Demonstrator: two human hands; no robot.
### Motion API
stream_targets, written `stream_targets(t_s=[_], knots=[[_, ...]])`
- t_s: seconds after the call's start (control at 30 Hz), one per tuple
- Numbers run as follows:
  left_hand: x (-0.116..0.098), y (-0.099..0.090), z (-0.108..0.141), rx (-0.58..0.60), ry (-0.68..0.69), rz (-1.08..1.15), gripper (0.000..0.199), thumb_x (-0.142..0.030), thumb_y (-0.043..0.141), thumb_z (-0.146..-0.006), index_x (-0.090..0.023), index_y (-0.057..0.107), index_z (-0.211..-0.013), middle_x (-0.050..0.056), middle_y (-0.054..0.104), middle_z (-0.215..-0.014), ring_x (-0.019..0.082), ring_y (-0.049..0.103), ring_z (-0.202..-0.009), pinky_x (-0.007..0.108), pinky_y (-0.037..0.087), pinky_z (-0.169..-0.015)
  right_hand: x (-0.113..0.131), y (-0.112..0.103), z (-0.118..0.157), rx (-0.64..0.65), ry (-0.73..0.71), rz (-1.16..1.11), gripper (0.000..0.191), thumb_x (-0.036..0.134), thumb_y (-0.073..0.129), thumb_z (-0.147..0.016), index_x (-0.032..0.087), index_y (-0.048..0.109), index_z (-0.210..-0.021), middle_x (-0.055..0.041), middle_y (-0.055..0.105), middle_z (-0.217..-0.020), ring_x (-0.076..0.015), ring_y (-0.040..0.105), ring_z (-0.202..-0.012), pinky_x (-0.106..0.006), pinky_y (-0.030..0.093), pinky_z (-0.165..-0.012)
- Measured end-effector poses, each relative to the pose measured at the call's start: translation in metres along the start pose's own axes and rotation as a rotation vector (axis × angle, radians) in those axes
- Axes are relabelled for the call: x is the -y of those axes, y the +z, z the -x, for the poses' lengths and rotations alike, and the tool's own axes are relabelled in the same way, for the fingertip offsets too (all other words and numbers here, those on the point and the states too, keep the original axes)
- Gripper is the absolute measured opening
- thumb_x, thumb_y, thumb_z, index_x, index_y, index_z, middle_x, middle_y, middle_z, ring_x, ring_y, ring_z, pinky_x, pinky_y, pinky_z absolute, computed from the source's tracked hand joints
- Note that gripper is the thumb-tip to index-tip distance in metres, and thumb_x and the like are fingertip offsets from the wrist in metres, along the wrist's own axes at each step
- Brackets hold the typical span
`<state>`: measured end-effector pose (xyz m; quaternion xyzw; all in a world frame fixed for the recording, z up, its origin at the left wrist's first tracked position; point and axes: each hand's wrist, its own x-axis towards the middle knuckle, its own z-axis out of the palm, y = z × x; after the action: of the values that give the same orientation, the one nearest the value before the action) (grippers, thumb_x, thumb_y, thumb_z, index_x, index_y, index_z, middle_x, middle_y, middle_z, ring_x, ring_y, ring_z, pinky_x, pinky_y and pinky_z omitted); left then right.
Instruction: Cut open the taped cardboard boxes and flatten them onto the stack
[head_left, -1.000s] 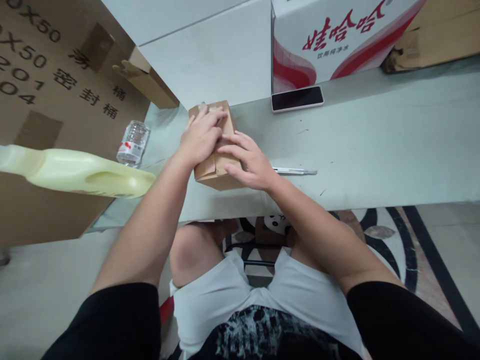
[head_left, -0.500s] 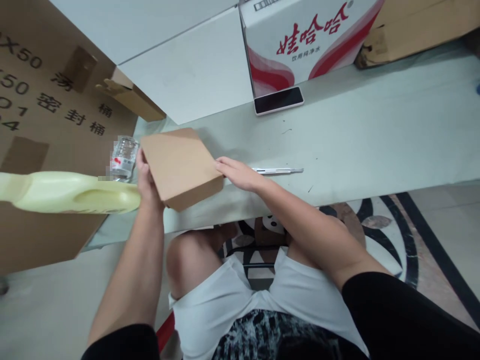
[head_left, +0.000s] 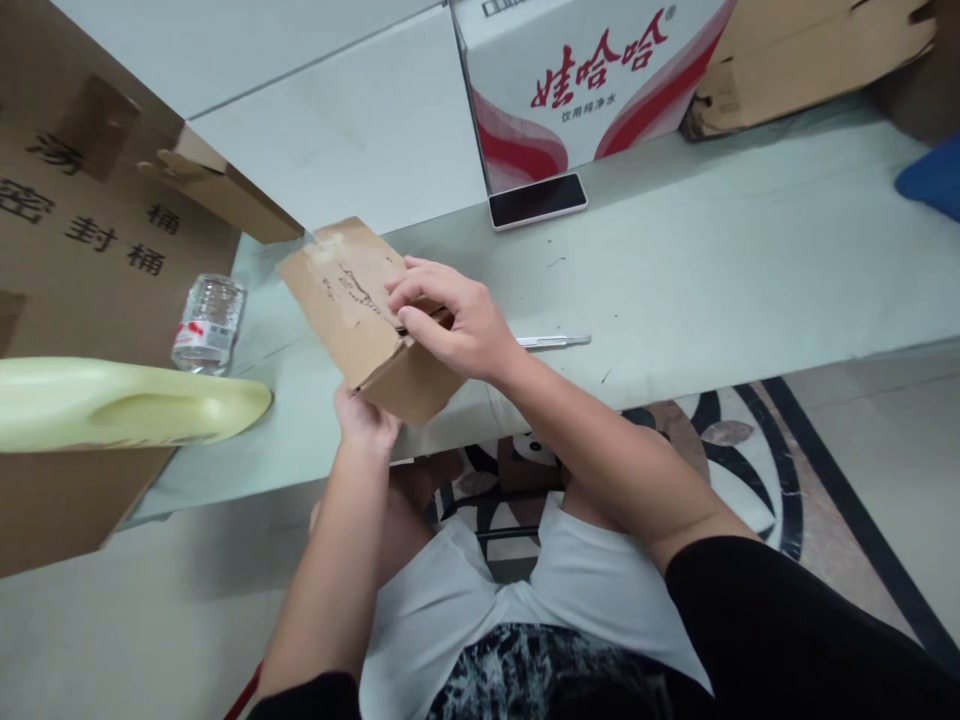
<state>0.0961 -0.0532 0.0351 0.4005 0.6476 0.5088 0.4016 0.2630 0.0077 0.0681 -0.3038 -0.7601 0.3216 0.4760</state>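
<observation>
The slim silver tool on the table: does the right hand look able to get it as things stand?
Probably yes: the slim silver tool lies beside the right wrist, nothing covering its far end on the table. But the right hand is at the cardboard box.

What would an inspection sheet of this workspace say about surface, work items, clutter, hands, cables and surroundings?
Surface: pale table, a few small dark marks.
Work items: cardboard box, tilted, dark marks on its upper face.
Clutter: phone; slim metallic tool; clear bottle; pale yellow bottle.
Hands: left hand holds the box's near lower end, fingers partly hidden; right hand is at its right-hand edge.
Cables: nothing seen.
Surroundings: red-and-white carton behind the phone; large printed carton at left.
</observation>
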Motion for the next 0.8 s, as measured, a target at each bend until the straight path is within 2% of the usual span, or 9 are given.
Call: stream_targets(t_s=[0.1,0.17,0.3,0.37,0.43,0.53,0.6,0.7,0.8], knots=[[0.005,-0.017,0.003,-0.187,0.028,0.036,0.054,-0.044,0.068,-0.067,-0.033,0.061,-0.120,0.005,0.066,-0.142,0.035,0.058,-0.142,0.052,0.048,-0.119,-0.006,-0.001,0.000,0.098,-0.006,0.066,0.026,0.025,0.049,-0.093,0.024,0.075,-0.098,-0.0043,0.076,-0.121,-0.0211,0.066,-0.126,-0.043,0.043,-0.126],[-0.004,-0.035,-0.005,-0.336,0.201,-0.016,0.063,-0.030,0.064,-0.066,-0.036,0.054,-0.128,0.001,0.052,-0.157,0.029,0.045,-0.153,0.050,0.040,-0.126,-0.008,-0.001,0.001,0.202,-0.063,0.067,0.027,0.022,0.049,-0.090,0.025,0.076,-0.095,-0.0033,0.078,-0.117,-0.0199,0.068,-0.122,-0.040,0.043,-0.127],[-0.043,-0.052,-0.039,-0.315,0.619,-0.229,0.053,-0.021,0.057,-0.073,-0.028,0.057,-0.126,0.002,0.059,-0.144,0.027,0.048,-0.148,0.048,0.031,-0.130,-0.005,0.001,0.002,0.335,-0.166,0.056,0.029,0.019,0.049,-0.086,0.025,0.076,-0.092,-0.0032,0.077,-0.117,-0.0202,0.069,-0.121,-0.043,0.038,-0.130],[-0.059,-0.045,-0.058,-0.249,0.588,-0.466,0.054,-0.019,0.061,-0.075,-0.023,0.060,-0.129,0.003,0.061,-0.144,0.026,0.050,-0.144,0.045,0.034,-0.129,-0.004,-0.001,0.002,0.339,-0.157,0.070,0.031,0.017,0.048,-0.084,0.026,0.075,-0.093,-0.0027,0.077,-0.116,-0.0214,0.068,-0.120,-0.046,0.041,-0.128],[-0.066,-0.034,-0.072,-0.145,0.389,-0.622,0.048,-0.019,0.065,-0.079,-0.020,0.066,-0.127,0.003,0.067,-0.138,0.026,0.058,-0.131,0.043,0.041,-0.123,-0.006,-0.010,0.000,0.244,-0.051,0.104,0.035,0.015,0.045,-0.082,0.025,0.074,-0.098,-0.0032,0.077,-0.115,-0.0218,0.069,-0.116,-0.045,0.050,-0.118],[-0.064,-0.020,-0.082,-0.099,0.295,-0.675,0.043,-0.018,0.062,-0.086,-0.017,0.069,-0.129,0.003,0.073,-0.128,0.025,0.063,-0.117,0.043,0.047,-0.114,-0.016,-0.035,-0.002,0.014,0.270,0.267,0.038,0.013,0.044,-0.082,0.022,0.074,-0.104,-0.0061,0.078,-0.112,-0.0227,0.071,-0.105,-0.043,0.059,-0.100],[-0.060,-0.017,-0.083,-0.118,0.320,-0.694,0.044,-0.018,0.062,-0.087,-0.018,0.069,-0.130,0.002,0.073,-0.126,0.024,0.063,-0.115,0.042,0.047,-0.113,-0.025,-0.053,-0.002,0.006,0.500,0.440,0.036,0.014,0.049,-0.083,0.021,0.074,-0.106,-0.0074,0.078,-0.110,-0.0251,0.071,-0.101,-0.046,0.059,-0.096],[-0.056,-0.018,-0.084,-0.120,0.344,-0.690,0.044,-0.018,0.063,-0.085,-0.018,0.071,-0.129,0.000,0.074,-0.124,0.022,0.063,-0.112,0.038,0.047,-0.110,-0.035,-0.067,0.002,0.332,0.762,0.616,0.032,0.020,0.062,-0.082,0.024,0.076,-0.111,-0.0089,0.078,-0.117,-0.0300,0.072,-0.107,-0.050,0.058,-0.095],[-0.054,-0.021,-0.087,-0.069,0.365,-0.648,0.045,-0.020,0.062,-0.087,-0.016,0.069,-0.131,0.001,0.073,-0.129,0.021,0.062,-0.111,0.035,0.047,-0.107,-0.038,-0.057,0.009,0.652,0.789,0.671,0.037,0.029,0.075,-0.078,0.025,0.075,-0.116,-0.0121,0.073,-0.127,-0.0329,0.069,-0.117,-0.047,0.059,-0.094]])
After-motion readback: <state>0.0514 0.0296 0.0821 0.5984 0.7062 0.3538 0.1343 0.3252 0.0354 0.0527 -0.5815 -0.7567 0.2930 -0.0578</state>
